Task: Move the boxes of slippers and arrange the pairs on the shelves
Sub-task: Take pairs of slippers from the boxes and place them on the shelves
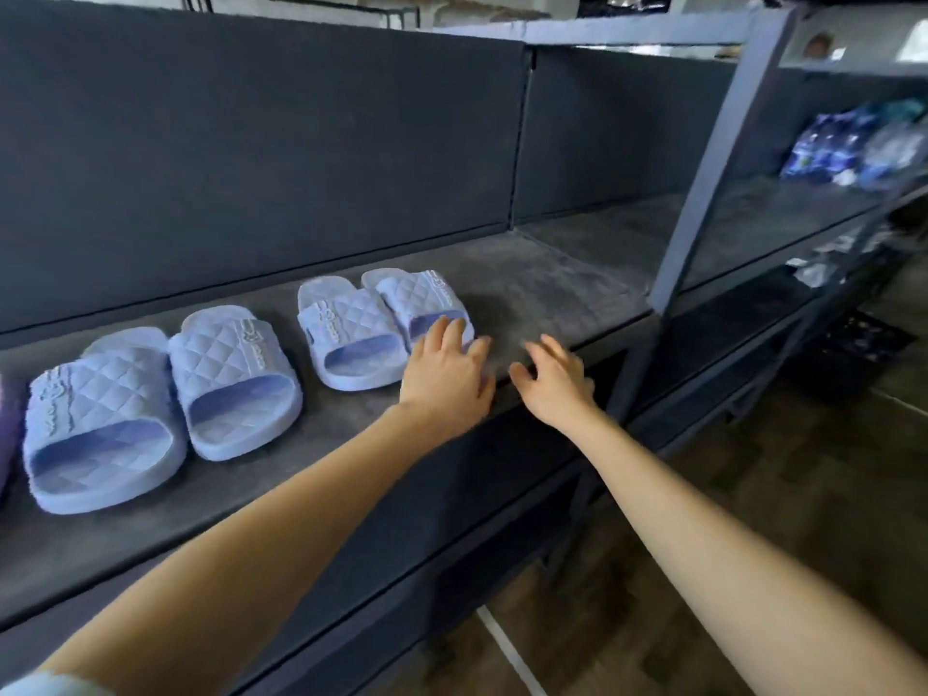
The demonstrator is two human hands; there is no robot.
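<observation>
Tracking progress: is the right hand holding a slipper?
No, the right hand is open at the shelf edge, fingers spread, holding nothing.

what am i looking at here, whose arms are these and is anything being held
No machine here: a person wears one wide-angle camera on the head, looking forward and down, so the two bare arms are their own. On the dark shelf stand two pairs of pale blue quilted slippers: a nearer pair on the left and a farther pair to its right. The left hand is open, fingertips at the farther pair's right slipper. The right hand is open above the shelf's front edge. Neither holds anything.
</observation>
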